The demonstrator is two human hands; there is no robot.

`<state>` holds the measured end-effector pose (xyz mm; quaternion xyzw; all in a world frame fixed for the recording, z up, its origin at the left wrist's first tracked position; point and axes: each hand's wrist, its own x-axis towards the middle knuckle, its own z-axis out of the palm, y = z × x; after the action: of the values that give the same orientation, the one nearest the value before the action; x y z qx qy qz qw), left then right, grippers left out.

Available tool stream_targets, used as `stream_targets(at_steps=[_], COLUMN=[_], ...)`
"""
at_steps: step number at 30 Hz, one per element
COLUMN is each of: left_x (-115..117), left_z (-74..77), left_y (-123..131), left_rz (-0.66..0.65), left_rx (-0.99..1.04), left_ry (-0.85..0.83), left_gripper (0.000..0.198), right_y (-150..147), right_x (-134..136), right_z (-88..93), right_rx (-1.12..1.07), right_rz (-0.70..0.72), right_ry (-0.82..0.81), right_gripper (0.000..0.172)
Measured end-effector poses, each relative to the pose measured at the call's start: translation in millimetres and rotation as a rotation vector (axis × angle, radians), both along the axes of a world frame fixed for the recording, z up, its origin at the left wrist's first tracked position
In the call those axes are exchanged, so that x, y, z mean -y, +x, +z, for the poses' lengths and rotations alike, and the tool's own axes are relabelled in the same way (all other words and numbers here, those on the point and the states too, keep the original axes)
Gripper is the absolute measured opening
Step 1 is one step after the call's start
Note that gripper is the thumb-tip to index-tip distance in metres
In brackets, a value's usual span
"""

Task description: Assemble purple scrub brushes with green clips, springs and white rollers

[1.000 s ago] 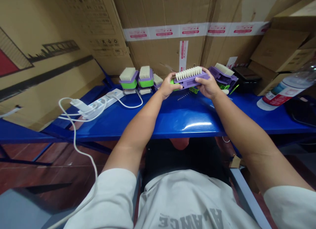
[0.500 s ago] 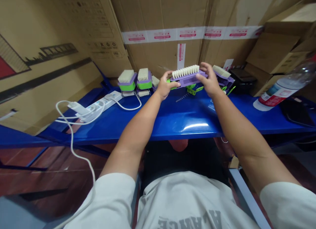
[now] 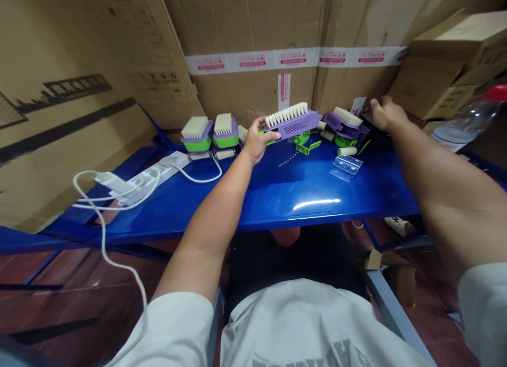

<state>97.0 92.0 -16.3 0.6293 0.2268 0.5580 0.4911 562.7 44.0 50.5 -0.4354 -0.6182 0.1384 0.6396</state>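
The left hand [image 3: 257,141] grips one end of the brush [image 3: 295,127]. Bristles face up; the long axis points rightward. The right hand's [image 3: 387,113] grip is indeterminable.

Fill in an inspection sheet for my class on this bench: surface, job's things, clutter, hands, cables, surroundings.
Surface: blue table, glossy, with a bright reflection near its front edge.
Job's things: purple brush held bristles up; green bracket and clear plastic piece on the table.
Clutter: red-capped bottle at right.
Hands: left hand grips the purple brush's green end; right hand reaches far right, grasp unclear.
Cables: white cable hangs past the table's edge.
Surroundings: cardboard behind.
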Motion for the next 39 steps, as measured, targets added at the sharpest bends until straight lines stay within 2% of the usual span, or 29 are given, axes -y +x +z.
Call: stream_targets(at_steps=[1, 3, 5, 7, 9, 11, 13, 16, 18, 21, 28, 39], left_x=[-0.5, -1.9, -4.2, -7.3, -10.6, -13.7, -16.2, -17.6, -16.4, -12.4, -4.3, -5.7], left_z=[-0.4, -1.1, -1.5, -1.7, -2.1, -3.3, -5.7, -10.5, -12.9, -14.1, -16.0, -18.3], left_y=[0.6, 1.9, 2.1, 0.5, -2.7, -6.6, -9.7, -10.9, -9.7, -7.5, -9.0, -9.5], left_rz=[-0.006, -0.004, 0.011, 0.023, 0.034, 0.050, 0.063, 0.063, 0.074, 0.078, -0.056, -0.063], left_rx=[0.013, 0.049, 0.092, 0.125, 0.133, 0.114, 0.076, 0.002, -0.044, -0.086, -0.109, -0.156], left_ry=[-0.006, -0.029, -0.054, -0.062, -0.047, -0.021, 0.002, 0.024, 0.033, 0.028, -0.049, -0.058], left_gripper=[0.081, 0.081, 0.082, 0.080, 0.078, 0.078, 0.080, 0.081, 0.082, 0.082, 0.086, 0.087], right_y=[-2.2, -18.8, -54.9, -106.1, -159.6, -201.9, -226.1, -233.4, -230.3, -230.8, -243.5, -238.4], right_x=[-3.3, -9.9, -15.1, -18.5, -19.6, -17.8, -12.7, -1.1, 6.9, 15.3, 17.5, 16.3], right_z=[3.1, 13.9, 25.8, 30.0, 19.9, -3.9, -33.1, -65.6, -72.6, -68.2, -62.0, -64.8], right_rx=[0.012, 0.035, 0.065, 0.039, -0.046, -0.105, -0.168, -0.248, -0.269, -0.297, -0.404, -0.430], right_rz=[-0.078, -0.145, -0.328, -0.231, -0.096, 0.069, 0.213, 0.330, 0.388, 0.393, 0.349, 0.376], right_ry=[0.030, 0.119, 0.197, 0.125, 0.008, -0.134, -0.206, -0.292, -0.340, -0.338, -0.318, -0.377], right_gripper=[0.075, 0.065, 0.068, 0.076, 0.095, 0.099, 0.095, 0.093, 0.091, 0.091, 0.090, 0.075])
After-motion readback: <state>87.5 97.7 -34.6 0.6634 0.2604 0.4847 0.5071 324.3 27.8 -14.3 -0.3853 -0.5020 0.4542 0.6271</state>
